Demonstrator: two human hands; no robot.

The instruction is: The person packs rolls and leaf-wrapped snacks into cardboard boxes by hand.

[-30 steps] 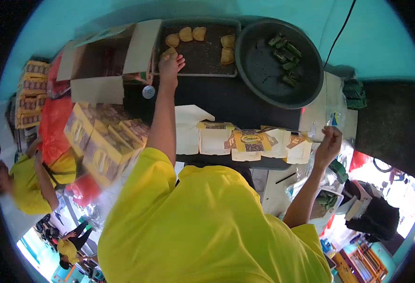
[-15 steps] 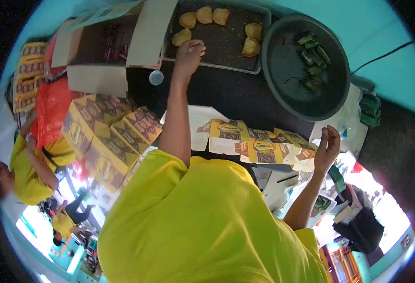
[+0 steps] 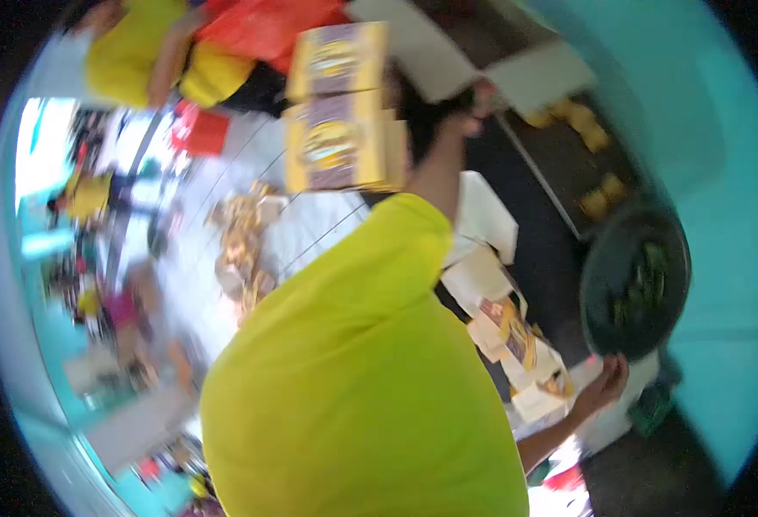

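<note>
Right hand [image 3: 605,385] sits closest to the camera, down past the edge of the big yellow shirt [image 3: 361,388], raised with the fingers curled loosely and half open; it's too blurry to say whether anything is pinched in it. It hangs just beside the row of small folded snack boxes [image 3: 517,349], at the near end of that row, and just below the dark round basin [image 3: 636,284]. Those little boxes are white and yellow with brown print, and they lie in a line on the dark table [image 3: 551,250], running from the hand back toward the shirt. The basin holds some green wrapped bits, smeared by motion. Further along the table from the basin there's a flat dark tray [image 3: 568,168] with a few golden pastries [image 3: 598,198] on it, some near the basin and some at the far end. Left hand [image 3: 474,108] is out at the end of a long straight arm, up by the far end of that tray, against the flap of a cardboard carton [image 3: 448,60]; whether it's gripping or just touching I can't tell. Beside the arm, away from the tray, stands a stack of yellow printed boxes [image 3: 336,108]. Beyond that stack another person in yellow [image 3: 129,52] is bent over.
</note>
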